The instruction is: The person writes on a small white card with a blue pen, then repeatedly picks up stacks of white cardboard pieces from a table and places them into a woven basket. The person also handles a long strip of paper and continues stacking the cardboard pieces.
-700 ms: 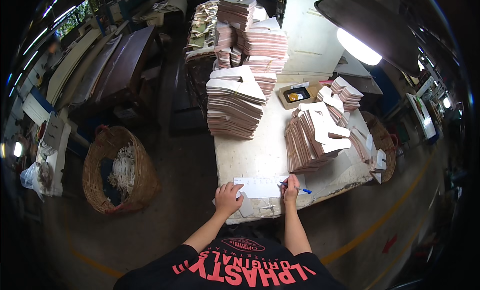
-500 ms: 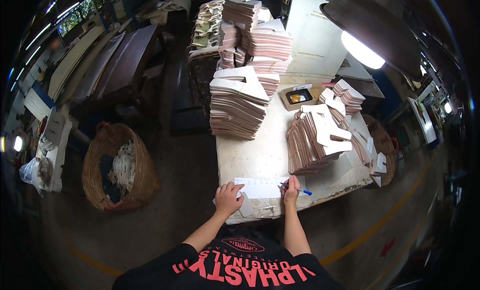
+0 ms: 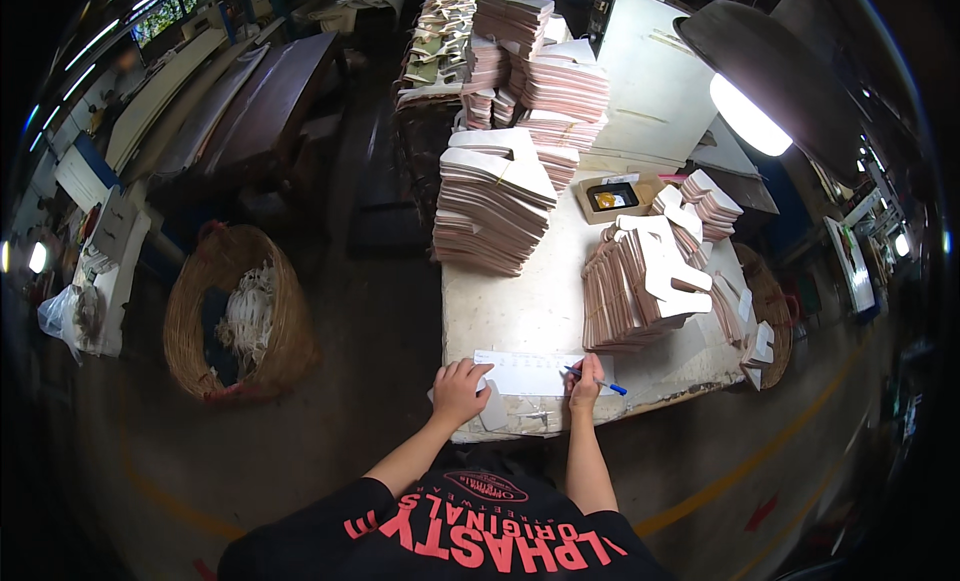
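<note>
A white sheet of paper [image 3: 528, 379] with faint markings lies at the table's near edge. My left hand [image 3: 459, 393] rests on its left end with the fingers stretched out. Just beside that hand is a small white piece with rounded corners [image 3: 494, 413]. A blue pen [image 3: 610, 387] is gripped in my right hand [image 3: 585, 381], its tip over the right part of the paper. Beyond the paper, to the right, stands a banded stack of cut pale pink and white pieces [image 3: 630, 291].
Taller stacks of cut pieces [image 3: 492, 211] stand at the table's left and back. A cardboard box [image 3: 592, 203] holds a dark tray. A lit lamp [image 3: 750, 116] hangs at upper right. On the floor at left stands a wicker basket [image 3: 290, 331] of white strands.
The whole view has shifted a little, so the table and stacks appear further right. Both hands keep nearly the same places on the paper, and the pen stays in the right hand.
</note>
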`<state>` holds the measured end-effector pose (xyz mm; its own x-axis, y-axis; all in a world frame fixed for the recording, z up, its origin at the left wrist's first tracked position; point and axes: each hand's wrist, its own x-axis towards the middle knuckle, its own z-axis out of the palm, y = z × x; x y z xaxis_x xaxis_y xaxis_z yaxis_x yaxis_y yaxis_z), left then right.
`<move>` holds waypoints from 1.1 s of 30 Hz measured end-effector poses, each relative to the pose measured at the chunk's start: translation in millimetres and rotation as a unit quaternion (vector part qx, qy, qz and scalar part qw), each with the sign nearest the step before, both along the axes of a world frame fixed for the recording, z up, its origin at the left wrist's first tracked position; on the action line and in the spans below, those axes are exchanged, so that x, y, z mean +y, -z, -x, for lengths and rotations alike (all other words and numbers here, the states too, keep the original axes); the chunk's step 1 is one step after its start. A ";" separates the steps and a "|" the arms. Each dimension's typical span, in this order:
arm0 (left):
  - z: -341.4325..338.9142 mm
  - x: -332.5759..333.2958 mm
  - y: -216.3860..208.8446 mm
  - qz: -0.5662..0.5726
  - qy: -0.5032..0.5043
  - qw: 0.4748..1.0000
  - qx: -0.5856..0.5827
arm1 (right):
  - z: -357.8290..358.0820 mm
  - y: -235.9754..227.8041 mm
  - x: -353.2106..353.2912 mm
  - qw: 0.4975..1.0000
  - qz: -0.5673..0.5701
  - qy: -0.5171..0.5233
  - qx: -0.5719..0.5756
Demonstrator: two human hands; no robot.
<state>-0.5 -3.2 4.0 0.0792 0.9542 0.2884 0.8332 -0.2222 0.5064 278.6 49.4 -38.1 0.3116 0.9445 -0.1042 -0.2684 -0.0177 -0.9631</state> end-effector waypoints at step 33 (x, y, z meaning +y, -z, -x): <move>-0.3 -4.0 8.0 -0.008 0.010 0.999 0.043 | 7.6 -27.8 -25.8 0.996 0.028 -0.038 -0.075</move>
